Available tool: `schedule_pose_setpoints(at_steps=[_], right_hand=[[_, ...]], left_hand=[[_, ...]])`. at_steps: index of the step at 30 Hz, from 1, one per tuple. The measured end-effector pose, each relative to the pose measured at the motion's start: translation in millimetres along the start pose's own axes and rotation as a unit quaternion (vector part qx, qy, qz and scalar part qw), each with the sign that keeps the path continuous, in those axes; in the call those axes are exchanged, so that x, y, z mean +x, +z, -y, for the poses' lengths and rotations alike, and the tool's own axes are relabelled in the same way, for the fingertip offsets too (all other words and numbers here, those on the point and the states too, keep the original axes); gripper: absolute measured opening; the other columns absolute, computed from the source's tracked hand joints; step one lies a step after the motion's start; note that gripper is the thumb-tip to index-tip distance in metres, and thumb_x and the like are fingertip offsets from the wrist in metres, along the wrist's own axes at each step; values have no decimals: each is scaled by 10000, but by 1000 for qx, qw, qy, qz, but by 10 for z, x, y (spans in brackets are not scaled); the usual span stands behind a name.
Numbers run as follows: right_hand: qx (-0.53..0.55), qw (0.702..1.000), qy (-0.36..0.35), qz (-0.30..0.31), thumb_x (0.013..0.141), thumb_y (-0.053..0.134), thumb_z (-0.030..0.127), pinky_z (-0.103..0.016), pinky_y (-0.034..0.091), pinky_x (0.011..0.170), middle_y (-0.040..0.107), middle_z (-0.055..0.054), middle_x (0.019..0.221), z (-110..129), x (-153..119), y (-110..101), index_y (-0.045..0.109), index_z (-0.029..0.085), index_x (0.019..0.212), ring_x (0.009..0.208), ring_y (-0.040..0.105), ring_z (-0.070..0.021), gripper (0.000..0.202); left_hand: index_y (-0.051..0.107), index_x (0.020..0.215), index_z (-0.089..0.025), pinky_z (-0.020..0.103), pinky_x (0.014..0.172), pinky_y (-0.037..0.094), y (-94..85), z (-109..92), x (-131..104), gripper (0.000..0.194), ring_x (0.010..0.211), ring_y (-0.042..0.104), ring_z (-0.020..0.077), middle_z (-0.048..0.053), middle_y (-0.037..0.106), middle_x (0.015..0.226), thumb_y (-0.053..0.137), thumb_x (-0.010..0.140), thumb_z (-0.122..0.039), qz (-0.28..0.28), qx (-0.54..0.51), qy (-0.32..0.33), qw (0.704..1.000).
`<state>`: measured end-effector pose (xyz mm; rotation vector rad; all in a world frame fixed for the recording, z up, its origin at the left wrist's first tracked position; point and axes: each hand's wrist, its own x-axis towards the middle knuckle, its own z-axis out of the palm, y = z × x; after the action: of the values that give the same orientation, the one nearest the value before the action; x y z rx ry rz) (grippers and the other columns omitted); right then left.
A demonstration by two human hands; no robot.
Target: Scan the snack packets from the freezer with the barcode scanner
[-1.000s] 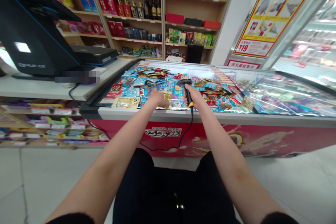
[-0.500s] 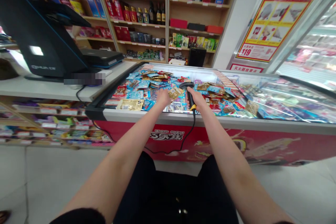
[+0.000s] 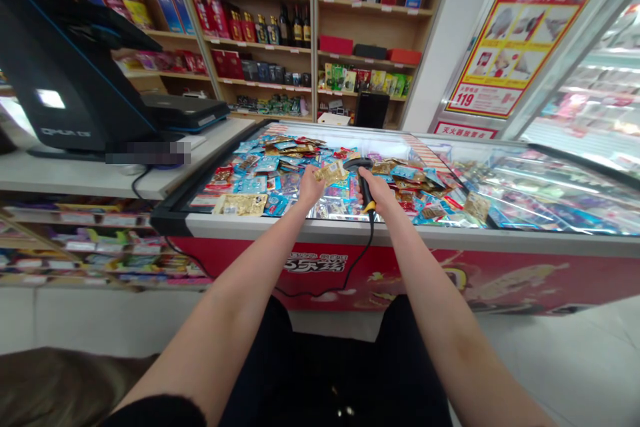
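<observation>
- The right hand [image 3: 380, 192] gripped a black scanner [image 3: 367, 193].
- The left hand [image 3: 309, 185] pinched a gold packet [image 3: 333, 173] beside the scanner's head, above the freezer [image 3: 240, 225].
- Scanning seemed the current step; the next move called for steady aim.

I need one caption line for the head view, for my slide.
Over packets spread on a glass-topped chest, the left hand holds a gold packet near the scanner in the right hand.
</observation>
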<state>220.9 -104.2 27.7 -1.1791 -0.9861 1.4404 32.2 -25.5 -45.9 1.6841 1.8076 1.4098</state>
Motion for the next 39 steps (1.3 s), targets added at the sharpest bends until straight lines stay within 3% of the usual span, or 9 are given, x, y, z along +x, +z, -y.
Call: schedule_pose_setpoints(at_steps=[4, 10, 14, 20, 25, 32, 39], right_hand=[[0, 1000, -2, 1, 988, 631, 427, -228, 414, 339, 535, 30, 517, 2, 33, -25, 528, 201, 778, 383, 490, -116, 325], [-4, 1000, -10, -3, 958, 674, 453, -225, 411, 345, 544, 24, 521, 29, 44, -35, 510, 203, 757, 386, 485, -112, 360], [-9, 1000, -12, 9, 935, 699, 483, -219, 397, 332, 529, 32, 510, 40, 47, -15, 509, 207, 763, 374, 478, -108, 376], [-6, 999, -15, 30, 1000, 619, 406, -219, 401, 322, 554, 22, 518, 45, 83, 6, 536, 191, 787, 371, 487, -110, 314], [-7, 999, -15, 35, 1007, 610, 385, -216, 401, 326, 560, 21, 512, 49, 101, -4, 530, 196, 783, 363, 483, -107, 304], [-11, 999, -15, 40, 1015, 592, 383, -214, 383, 327, 545, 25, 502, 61, 63, -13, 510, 205, 771, 359, 475, -106, 313], [-21, 999, -21, 45, 1019, 584, 391, -212, 385, 324, 540, 28, 503, 57, 44, -7, 533, 197, 782, 356, 464, -102, 311]], left_hand=[[680, 1025, -175, 347, 903, 531, 52, 17, 78, 259, 957, 693, 237, 63, 737, 993, 691, 766, -172, -6, -77, 9, 997], [716, 1135, -180, 329, 936, 535, 136, 92, 127, 327, 1037, 701, 222, 70, 756, 1106, 596, 831, -161, -5, -142, 10, 990], [704, 1180, -180, 341, 891, 565, 119, 85, 99, 345, 1022, 689, 225, 76, 743, 1074, 620, 845, -196, -33, -149, -10, 988], [691, 1053, -145, 298, 660, 595, 20, -75, 27, 225, 772, 657, 185, 27, 678, 832, 646, 838, -191, -43, -173, -68, 982], [685, 1021, -146, 297, 667, 607, -22, -149, -7, 181, 772, 665, 175, 34, 703, 872, 641, 846, -164, -37, -202, -73, 976], [697, 1103, -140, 313, 651, 612, 14, -56, 37, 287, 697, 634, 171, 17, 665, 770, 634, 831, -206, -40, -192, -66, 978], [702, 1084, -129, 323, 647, 612, 24, -48, 42, 272, 660, 632, 172, 12, 656, 738, 637, 829, -198, -49, -188, -66, 979]])
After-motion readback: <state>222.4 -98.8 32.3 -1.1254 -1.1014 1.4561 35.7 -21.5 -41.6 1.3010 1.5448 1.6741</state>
